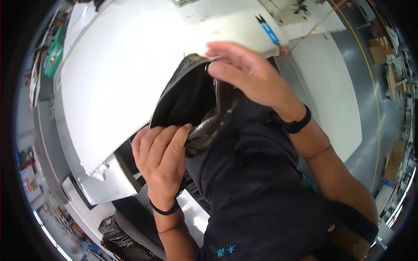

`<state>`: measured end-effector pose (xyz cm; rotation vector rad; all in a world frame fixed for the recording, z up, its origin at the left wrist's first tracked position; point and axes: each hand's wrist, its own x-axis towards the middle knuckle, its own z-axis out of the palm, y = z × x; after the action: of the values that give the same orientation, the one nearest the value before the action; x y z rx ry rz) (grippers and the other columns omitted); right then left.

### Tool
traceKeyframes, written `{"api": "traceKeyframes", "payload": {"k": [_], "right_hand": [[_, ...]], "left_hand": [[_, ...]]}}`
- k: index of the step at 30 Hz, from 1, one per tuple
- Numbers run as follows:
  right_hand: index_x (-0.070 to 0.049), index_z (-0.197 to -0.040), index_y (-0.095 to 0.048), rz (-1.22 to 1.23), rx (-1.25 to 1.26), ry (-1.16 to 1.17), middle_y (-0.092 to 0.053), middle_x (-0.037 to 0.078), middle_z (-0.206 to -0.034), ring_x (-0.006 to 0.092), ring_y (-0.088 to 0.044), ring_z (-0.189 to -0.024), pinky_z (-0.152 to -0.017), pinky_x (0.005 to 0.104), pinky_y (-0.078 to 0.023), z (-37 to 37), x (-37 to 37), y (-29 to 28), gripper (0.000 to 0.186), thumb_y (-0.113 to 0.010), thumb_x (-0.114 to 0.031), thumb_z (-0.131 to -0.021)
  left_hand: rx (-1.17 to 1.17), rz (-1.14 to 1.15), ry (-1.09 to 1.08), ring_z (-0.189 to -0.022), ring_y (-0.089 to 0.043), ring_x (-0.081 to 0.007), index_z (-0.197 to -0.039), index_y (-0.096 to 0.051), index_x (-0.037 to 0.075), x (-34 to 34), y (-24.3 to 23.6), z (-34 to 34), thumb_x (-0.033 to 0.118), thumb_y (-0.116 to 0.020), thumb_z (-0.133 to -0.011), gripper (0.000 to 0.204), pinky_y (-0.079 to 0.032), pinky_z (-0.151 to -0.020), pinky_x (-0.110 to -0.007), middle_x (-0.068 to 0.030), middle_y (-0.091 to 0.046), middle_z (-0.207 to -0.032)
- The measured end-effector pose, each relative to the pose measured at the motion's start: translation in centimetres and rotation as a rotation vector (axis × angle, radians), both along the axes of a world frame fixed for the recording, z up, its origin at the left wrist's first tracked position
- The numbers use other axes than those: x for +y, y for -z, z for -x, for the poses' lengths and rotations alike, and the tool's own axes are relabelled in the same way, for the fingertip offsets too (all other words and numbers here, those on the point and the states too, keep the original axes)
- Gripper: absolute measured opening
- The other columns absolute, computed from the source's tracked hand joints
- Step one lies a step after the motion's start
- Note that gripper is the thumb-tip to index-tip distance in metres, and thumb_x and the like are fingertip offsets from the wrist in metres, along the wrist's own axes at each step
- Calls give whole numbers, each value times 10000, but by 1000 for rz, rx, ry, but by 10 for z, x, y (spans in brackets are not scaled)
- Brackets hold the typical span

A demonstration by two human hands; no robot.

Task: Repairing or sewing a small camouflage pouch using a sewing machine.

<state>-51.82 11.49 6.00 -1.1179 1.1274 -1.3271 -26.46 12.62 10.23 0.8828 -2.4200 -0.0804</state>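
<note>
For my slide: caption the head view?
Both hands, left and right, hold open a black zippered pouch over a white table.

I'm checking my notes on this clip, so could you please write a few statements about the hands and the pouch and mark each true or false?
1. The left hand grips the lower end of a black zippered pouch. True.
2. The pouch's zipper is fully closed. False: it gapes open.
3. The right hand is at the pouch's upper end. True.
4. The pouch lies flat on the white table. False: both hands hold it up above the table.
5. Each wrist wears a dark band. True.
</note>
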Motion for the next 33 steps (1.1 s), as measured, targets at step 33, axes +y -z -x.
{"api": "traceKeyframes", "payload": {"k": [33], "right_hand": [[46, -1150, -668, -190, -158, 38, -719, 106, -949, 143, -695, -847, -739, 268, -567, -11, 52, 13, 280, -558, -188, -1044]], "left_hand": [[209, -131, -147, -954, -688, -290, -1047, -721, -14, 38, 79, 6, -73, -741, -759, 295, -464, -919, -409, -145, -732, -984]]}}
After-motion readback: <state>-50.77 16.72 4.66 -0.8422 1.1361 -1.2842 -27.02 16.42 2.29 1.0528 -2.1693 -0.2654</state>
